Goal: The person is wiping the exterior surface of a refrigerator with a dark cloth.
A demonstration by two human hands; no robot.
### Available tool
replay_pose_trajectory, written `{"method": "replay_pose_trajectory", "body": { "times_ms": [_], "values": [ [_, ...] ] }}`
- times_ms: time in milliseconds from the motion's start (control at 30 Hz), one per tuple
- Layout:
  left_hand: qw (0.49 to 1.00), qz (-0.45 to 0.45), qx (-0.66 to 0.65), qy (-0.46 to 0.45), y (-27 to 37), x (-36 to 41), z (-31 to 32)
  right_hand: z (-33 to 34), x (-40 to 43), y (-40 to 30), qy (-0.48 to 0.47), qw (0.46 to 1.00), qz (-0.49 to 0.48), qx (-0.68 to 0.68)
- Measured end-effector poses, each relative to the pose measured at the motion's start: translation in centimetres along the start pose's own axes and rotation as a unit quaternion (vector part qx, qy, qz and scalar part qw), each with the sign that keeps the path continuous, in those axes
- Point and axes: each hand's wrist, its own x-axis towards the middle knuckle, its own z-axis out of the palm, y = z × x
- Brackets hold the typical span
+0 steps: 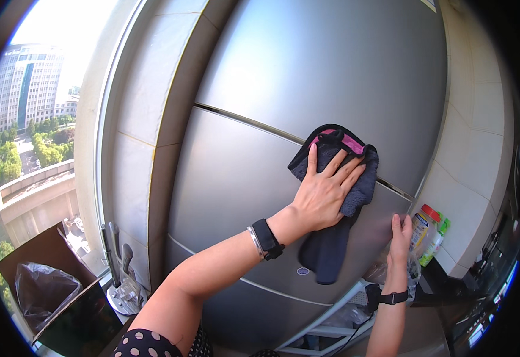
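Note:
My left hand point(324, 192) lies flat with spread fingers on a dark grey plush cloth point(360, 192). It presses the cloth against the silver refrigerator point(237, 178), just at the gap between the upper and middle doors. The cloth has black edging and a pink patch at its top, and its lower end hangs down over the middle door. Close to the door's right edge, my right hand point(400, 236) is raised with thumb and fingers apart. Nothing shows in it, and whether it touches the door edge I cannot tell.
Beside the right hand stand a red-lidded jar point(425, 227) and a green-labelled bottle point(436, 243). A white rack point(318, 331) holding plastic bags is below. At left are a knife block point(126, 296), an open cardboard box point(5, 263) with a clear bag, and a window.

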Motion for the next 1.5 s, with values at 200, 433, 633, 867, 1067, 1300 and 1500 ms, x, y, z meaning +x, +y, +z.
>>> {"method": "replay_pose_trajectory", "body": {
  "times_ms": [200,433,633,867,1067,1300,1500],
  "values": [
    [0.998,-0.057,0.019,-0.011,-3.3,-3.6,-2.6,-0.1,0.0,0.4,0.016,1.0,0.005,0.009],
    [0.967,-0.228,0.113,0.027,-12.0,-11.1,-6.1,-0.4,-0.3,0.2,0.005,1.0,0.005,-0.006],
    [0.95,-0.292,0.094,0.048,-15.8,-15.9,-7.7,-0.3,0.0,0.6,-0.005,1.0,0.006,-0.026],
    [0.938,-0.327,0.095,-0.061,-10.7,-26.3,-5.6,-0.4,0.5,1.8,0.078,0.994,0.021,-0.07],
    [0.929,-0.345,0.09,-0.098,-7.2,-32.4,-4.1,-0.3,0.5,1.5,0.051,0.997,0.037,-0.05],
    [0.949,-0.287,0.124,0.033,-11.9,-18.0,-6.6,-0.9,0.7,1.5,0.033,0.997,0.041,-0.053],
    [0.943,-0.277,0.176,0.059,-14.5,-12.8,-8.5,-0.2,0.2,0.9,0.024,0.998,0.045,-0.032]
  ]
}}
